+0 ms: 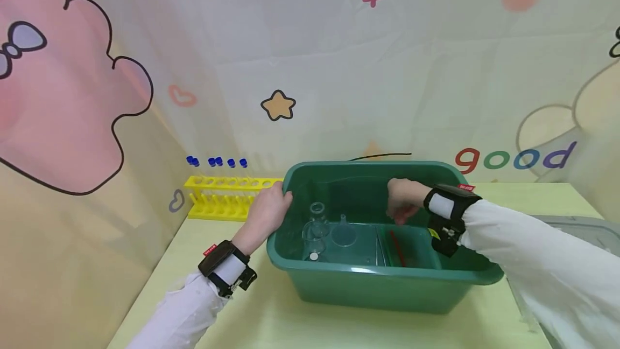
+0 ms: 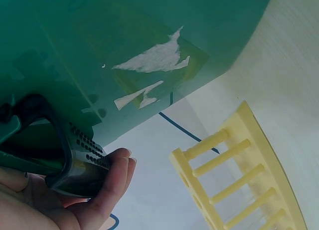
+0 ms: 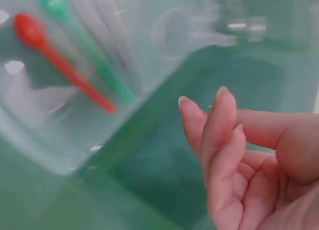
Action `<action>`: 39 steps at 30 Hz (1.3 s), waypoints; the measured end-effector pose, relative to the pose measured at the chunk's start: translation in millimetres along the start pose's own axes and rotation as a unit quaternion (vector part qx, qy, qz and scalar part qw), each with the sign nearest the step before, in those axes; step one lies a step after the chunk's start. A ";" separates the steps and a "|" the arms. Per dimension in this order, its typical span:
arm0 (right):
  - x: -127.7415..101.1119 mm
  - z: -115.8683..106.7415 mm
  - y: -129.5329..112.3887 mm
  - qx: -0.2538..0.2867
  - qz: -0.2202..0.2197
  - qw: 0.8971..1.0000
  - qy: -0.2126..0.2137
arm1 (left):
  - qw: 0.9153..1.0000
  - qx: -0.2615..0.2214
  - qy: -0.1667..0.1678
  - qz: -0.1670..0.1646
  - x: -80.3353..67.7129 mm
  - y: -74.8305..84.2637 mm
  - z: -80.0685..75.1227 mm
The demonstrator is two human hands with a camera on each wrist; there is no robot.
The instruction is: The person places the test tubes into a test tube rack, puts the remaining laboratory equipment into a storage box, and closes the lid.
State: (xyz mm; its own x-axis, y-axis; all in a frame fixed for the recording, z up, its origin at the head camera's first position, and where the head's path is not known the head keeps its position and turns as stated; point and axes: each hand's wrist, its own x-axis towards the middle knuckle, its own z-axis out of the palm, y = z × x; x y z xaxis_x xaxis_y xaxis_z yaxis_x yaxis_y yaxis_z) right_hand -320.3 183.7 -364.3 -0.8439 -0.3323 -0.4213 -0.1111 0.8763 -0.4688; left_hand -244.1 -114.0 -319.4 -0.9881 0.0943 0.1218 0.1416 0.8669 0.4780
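Note:
A green tub (image 1: pixel 368 292) stands on the table. At its left end my left hand (image 1: pixel 267 210) grips the rim; the left wrist view has the fingers curled round the ribbed handle (image 2: pixel 92 157). My right hand (image 1: pixel 406 197) is down inside the tub, its fingers loosely bent and holding nothing in the right wrist view. Near those fingers lie a red spoon (image 3: pixel 70 70) and a green spoon (image 3: pixel 84 45), with clear slender pieces beside them. A clear funnel (image 1: pixel 344 235), a clear flask (image 1: pixel 317 211) and a beaker (image 1: pixel 314 242) are towards the tub's left end.
A yellow test tube rack (image 1: pixel 218 213) stands behind the left hand, with several blue-capped tubes. To the right, partly under the right sleeve, is a grey translucent tray or lid (image 1: pixel 581 225). A printed cloth wall (image 1: pixel 339 69) rises behind the table.

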 end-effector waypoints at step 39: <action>-167.7 -72.2 99.5 0.214 0.049 0.965 0.145 | 1.000 -0.004 0.004 0.004 -3.6 -6.0 0.1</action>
State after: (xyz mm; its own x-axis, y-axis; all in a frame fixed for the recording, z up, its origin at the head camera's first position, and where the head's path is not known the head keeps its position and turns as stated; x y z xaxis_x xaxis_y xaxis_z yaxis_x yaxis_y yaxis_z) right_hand -227.7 351.7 -284.2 -0.9578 -0.0888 -0.2734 0.1512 0.6530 -0.7421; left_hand -241.4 -119.5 -322.8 -0.9863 0.0967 0.1334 0.1500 0.8618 0.4846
